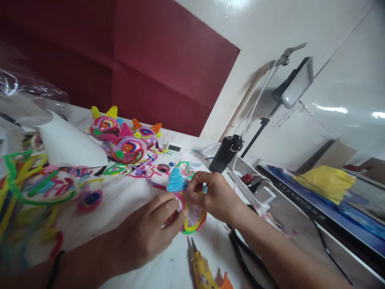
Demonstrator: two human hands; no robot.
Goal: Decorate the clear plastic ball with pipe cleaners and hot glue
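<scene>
Table (126, 208): white top, fills the lower left of the head view. Red panel (156, 60) behind it at 12 o'clock.

Loose stems (33, 188): tangle of green, pink and yellow pipe cleaners at 9 o'clock of the hands, well apart from them. White sheet (69, 144) lies at their upper edge.

Finished faces (126, 138): three coiled, horned pieces clustered at 11 o'clock of the hands, touching one another. Small clock (174, 148) just beside them at 3 o'clock.

Black bottle (225, 153): upright at 1 o'clock of the right hand, near the power strip (255, 188).

Glue gun (204, 271): yellow, lying at 6 o'clock of the piece, nozzle pointing up toward it, not touching.

Left hand (147, 233): fingers closed in a pinch on the lower left rim of the piece, thumb on top.

Right hand (215, 194): fingertips closed in a pinch on the upper rim, next to the cone.

Piece (192, 218): flat oval with a yellow-and-pink stem border, held between both hands just above the table, centre frame.

Cone (176, 180): blue coiled horn at 11 o'clock of the piece, touching its rim; whether it is already bonded I cannot tell.

Judgement on the step: the cone appears to be seating on the rim. Best handled by keeping the left pinch steady as the anchor and pressing with the right only at the cone's base, so the coil does not unwind or flatten. Hold the cone square to the rim. Keep fingertips off any fresh glue line. Risk: sideways slip of the cone.
</scene>
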